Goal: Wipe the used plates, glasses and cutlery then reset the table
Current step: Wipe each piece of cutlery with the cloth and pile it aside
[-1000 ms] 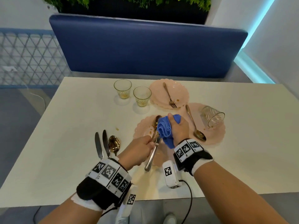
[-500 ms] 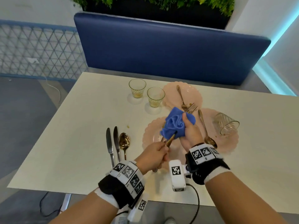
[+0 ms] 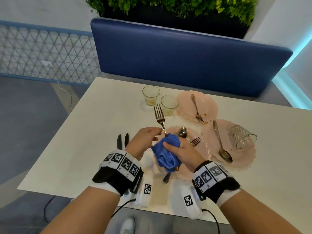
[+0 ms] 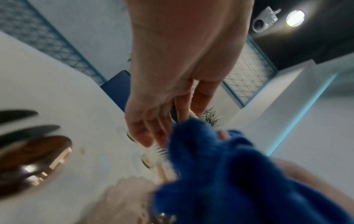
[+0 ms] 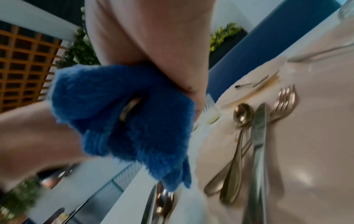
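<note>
A gold fork [image 3: 159,114] stands tilted with its tines up, over the near pink plate [image 3: 186,170]. My left hand [image 3: 143,141] pinches its neck just above the blue cloth [image 3: 167,155]. My right hand [image 3: 181,152] grips the cloth, which is bunched round the fork's handle; a bit of that handle [image 5: 130,109] shows inside the cloth [image 5: 122,115]. On the near plate lie a spoon [image 3: 182,132], another fork [image 3: 195,141] and a knife [image 5: 257,136]. The left wrist view shows my fingers [image 4: 149,133] meeting the cloth [image 4: 210,166].
Two knives [image 3: 122,141] and a spoon [image 4: 34,159] lie on the table left of my left hand. Two upright glasses [image 3: 169,104] stand at the back. The far plate [image 3: 208,102] bears a fork; the right plate [image 3: 244,159] bears a spoon [image 3: 221,144] and a tipped glass [image 3: 243,136]. A blue bench [image 3: 185,56] stands behind.
The cloth has slid off the fork's tines down onto its handle. My left hand moved from the handle end up to the neck, and the tines now point up and left.
</note>
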A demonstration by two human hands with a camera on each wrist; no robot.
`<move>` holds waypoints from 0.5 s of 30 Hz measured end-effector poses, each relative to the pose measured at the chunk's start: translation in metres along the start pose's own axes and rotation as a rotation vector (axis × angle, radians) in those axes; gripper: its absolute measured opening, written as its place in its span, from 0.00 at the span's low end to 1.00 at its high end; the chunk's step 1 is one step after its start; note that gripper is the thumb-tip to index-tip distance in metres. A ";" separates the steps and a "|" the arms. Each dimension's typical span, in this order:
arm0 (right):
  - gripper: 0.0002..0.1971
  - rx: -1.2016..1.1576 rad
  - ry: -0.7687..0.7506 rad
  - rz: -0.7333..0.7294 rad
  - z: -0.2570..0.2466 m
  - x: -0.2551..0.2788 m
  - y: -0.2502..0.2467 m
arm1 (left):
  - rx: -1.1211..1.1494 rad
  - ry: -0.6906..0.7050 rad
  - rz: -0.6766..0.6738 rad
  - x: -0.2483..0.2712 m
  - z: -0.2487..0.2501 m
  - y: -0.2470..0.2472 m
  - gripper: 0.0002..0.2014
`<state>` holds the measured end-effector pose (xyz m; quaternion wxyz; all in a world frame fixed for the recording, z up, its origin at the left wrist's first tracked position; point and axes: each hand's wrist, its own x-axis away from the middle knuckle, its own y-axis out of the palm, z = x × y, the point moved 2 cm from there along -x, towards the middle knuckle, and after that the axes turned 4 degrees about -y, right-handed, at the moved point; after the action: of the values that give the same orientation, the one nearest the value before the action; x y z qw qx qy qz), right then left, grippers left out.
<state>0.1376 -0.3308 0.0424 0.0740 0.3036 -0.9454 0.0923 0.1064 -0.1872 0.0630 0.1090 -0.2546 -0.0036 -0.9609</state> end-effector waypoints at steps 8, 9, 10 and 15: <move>0.05 0.190 0.063 -0.263 0.007 0.001 0.031 | 0.410 -0.088 0.293 0.001 -0.051 -0.018 0.13; 0.01 0.221 0.074 -0.292 0.005 0.000 0.027 | 0.482 -0.090 0.339 0.001 -0.052 -0.027 0.13; 0.03 0.240 0.087 -0.304 0.005 0.001 0.023 | 0.504 -0.090 0.391 0.001 -0.056 -0.040 0.12; 0.02 -0.036 0.139 -0.080 0.005 -0.005 -0.013 | 0.040 -0.083 0.456 -0.003 -0.088 -0.097 0.07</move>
<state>0.1484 -0.3397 0.0382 0.1488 0.3326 -0.9266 0.0929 0.0448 -0.0973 -0.0104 0.3283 -0.2860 0.0304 -0.8997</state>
